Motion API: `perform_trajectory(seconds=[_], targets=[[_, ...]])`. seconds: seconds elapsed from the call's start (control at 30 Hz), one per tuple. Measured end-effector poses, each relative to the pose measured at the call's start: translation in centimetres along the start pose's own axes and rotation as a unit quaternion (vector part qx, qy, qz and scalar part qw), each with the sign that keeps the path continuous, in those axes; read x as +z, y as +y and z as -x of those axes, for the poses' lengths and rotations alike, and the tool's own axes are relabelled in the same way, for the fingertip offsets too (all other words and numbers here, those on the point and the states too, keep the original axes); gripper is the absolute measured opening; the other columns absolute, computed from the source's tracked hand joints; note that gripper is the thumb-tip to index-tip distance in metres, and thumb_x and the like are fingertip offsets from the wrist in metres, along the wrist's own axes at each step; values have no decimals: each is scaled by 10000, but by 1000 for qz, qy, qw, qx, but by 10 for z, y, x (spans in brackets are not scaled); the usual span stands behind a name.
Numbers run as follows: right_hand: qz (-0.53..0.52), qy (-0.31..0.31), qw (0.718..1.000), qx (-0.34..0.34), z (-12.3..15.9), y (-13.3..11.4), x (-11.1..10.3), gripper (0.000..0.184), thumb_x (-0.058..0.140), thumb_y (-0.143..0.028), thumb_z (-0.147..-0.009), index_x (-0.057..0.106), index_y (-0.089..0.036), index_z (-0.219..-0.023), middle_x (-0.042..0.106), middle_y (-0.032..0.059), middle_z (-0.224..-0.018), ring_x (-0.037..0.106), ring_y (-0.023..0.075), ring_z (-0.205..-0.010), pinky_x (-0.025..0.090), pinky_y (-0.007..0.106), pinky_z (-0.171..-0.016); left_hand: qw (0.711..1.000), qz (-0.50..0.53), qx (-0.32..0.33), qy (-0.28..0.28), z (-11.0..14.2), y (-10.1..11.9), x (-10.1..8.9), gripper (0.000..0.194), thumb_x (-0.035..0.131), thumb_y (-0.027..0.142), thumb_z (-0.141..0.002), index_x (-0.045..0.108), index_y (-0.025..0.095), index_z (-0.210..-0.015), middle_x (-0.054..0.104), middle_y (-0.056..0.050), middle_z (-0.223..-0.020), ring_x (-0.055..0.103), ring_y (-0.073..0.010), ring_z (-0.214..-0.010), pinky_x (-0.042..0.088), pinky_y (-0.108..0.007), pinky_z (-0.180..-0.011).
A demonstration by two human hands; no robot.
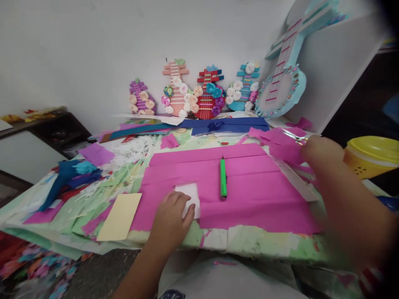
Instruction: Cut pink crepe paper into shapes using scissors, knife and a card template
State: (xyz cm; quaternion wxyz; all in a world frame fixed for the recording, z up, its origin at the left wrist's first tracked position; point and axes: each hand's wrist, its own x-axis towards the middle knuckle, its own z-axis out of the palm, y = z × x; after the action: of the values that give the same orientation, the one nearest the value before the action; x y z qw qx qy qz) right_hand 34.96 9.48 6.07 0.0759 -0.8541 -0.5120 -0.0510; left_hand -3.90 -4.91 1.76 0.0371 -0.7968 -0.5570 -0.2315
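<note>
A large sheet of magenta crepe paper with fold lines lies along the near edge of the table. On its left part rests a small white rectangular card; my left hand lies over the card's left side, thumb apart from the fingers. A green utility knife lies upright in view on the magenta sheet, right of that hand. At the far right, my right hand is closed around a pair of scissors, whose blades point left above crumpled magenta crepe scraps. The right forearm is blurred.
A pale yellow card lies left of the sheet. Blue crepe strips and several decorated paper guitars line the back wall. A yellow tub stands at right. White shreds and coloured scraps cover the left side.
</note>
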Motion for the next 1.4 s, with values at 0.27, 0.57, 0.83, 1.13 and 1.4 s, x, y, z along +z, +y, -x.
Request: perform_trajectory(seconds=[0.27, 0.57, 0.83, 1.13, 1.4], targets=[[-10, 154, 988, 19, 10, -21, -46, 621, 358, -615, -714, 538, -68, -946, 548, 256, -952, 532, 262, -837, 309, 342, -561, 988, -81, -41, -122, -2, -13, 13, 412, 401, 383, -786, 507, 127, -1091, 501, -137, -1155, 362, -290, -1133, 319, -434, -904], [-78, -157, 947, -268, 99, -105, -29, 436, 440, -593, -685, 537, -175, -760, 565, 41, -559, 492, 133, -452, 298, 251, -449, 966, -142, -121, -179, -38, -49, 5, 561, 375, 409, -789, 339, 111, -1262, 317, -164, -1329, 270, -290, -1219, 247, -405, -963], [-9, -188, 921, -341, 117, -151, 4, 389, 420, -518, -711, 592, -174, -761, 607, 129, -722, 576, 252, -697, 380, 312, -552, 952, -93, -158, -244, -45, -69, 25, 752, 223, 601, -774, 118, 126, -1348, 108, -156, -1401, 75, -324, -1270, 130, -507, -974], [-1, -252, 914, -317, 108, -156, 8, 215, 469, -353, -660, 581, -170, -642, 610, 83, -607, 552, 182, -535, 347, 259, -457, 960, -48, -153, -229, -43, -70, 22, 740, 214, 572, -787, 115, 96, -1346, 148, -156, -1393, 106, -295, -1273, 116, -476, -991], [-111, -267, 933, -215, 62, -113, 28, 243, 446, -373, -672, 548, -152, -678, 611, 90, -700, 548, 172, -580, 348, 249, -483, 964, -75, -180, -179, -22, -81, 0, 693, 195, 508, -824, 268, -4, -1286, 243, -204, -1354, 185, -265, -1260, 174, -363, -999]])
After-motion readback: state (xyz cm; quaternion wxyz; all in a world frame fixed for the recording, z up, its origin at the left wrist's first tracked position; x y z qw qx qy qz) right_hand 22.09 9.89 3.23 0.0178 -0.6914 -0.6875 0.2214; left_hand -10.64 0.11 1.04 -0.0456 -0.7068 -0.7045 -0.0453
